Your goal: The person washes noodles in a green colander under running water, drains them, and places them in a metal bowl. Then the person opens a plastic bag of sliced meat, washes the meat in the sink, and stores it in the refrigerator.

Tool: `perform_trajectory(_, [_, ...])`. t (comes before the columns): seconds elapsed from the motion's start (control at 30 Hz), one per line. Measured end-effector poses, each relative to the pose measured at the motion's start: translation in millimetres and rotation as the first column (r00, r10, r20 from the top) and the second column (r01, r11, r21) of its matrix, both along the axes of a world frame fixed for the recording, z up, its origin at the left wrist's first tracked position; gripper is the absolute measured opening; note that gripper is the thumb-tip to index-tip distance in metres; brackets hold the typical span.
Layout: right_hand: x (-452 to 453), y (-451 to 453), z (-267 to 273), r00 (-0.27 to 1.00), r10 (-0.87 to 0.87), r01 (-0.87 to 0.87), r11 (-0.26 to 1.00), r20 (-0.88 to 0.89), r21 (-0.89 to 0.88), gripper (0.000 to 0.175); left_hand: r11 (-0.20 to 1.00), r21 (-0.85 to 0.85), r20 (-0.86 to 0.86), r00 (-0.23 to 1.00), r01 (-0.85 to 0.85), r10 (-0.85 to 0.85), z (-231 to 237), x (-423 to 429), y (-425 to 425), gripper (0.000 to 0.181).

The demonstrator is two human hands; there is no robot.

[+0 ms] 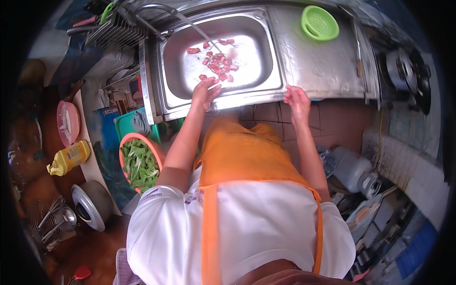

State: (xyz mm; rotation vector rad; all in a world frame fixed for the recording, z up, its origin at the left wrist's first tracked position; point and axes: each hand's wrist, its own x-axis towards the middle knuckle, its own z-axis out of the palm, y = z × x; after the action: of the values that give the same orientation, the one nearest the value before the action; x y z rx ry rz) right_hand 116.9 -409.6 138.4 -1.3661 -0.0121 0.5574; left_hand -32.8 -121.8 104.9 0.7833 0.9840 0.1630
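Note:
Pieces of raw red meat lie on the floor of a stainless steel sink, most of them in a cluster, a few scattered around it. A thin stream of water or a spout from the curved faucet reaches down towards the cluster; which of these it is I cannot tell. My left hand is over the sink's near edge, just below the meat, fingers apart and holding nothing. My right hand is at the counter's front edge, right of the basin, its fingers bent; whether it holds anything is unclear.
A green plastic strainer sits on the steel drainboard. A knife lies at its right end, beside a stove with a pot. A dish rack stands left of the sink. Leafy greens fill an orange basin at lower left.

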Motion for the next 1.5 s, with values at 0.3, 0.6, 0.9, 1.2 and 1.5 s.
perform_trajectory(0.3, [61,289,-33,0.890,0.419,-0.439,0.894,-0.180,-0.091,0.030,0.999,0.004,-0.077,0.996,-0.039,0.039,-49,26,78,0.020])
perform_trajectory(0.6, [87,416,-109,0.749,0.660,-0.655,0.720,-0.066,-0.232,0.023,0.133,0.881,-0.445,0.891,0.454,-0.092,-123,89,181,0.030])
perform_trajectory(0.9, [49,286,-161,0.183,0.922,-0.022,0.352,0.342,-0.936,0.048,0.183,0.625,-0.715,0.651,0.759,-0.255,-163,106,159,0.018])
perform_trajectory(1.2, [66,216,-199,0.558,0.671,-0.825,0.384,-0.489,-0.415,0.029,0.839,-0.251,-0.034,0.862,0.482,-0.506,-126,191,140,0.043])
perform_trajectory(1.5, [109,226,-159,0.775,0.402,-0.594,0.727,-0.488,-0.344,0.025,0.664,0.117,-0.043,0.671,0.739,-0.740,-100,255,149,0.022])
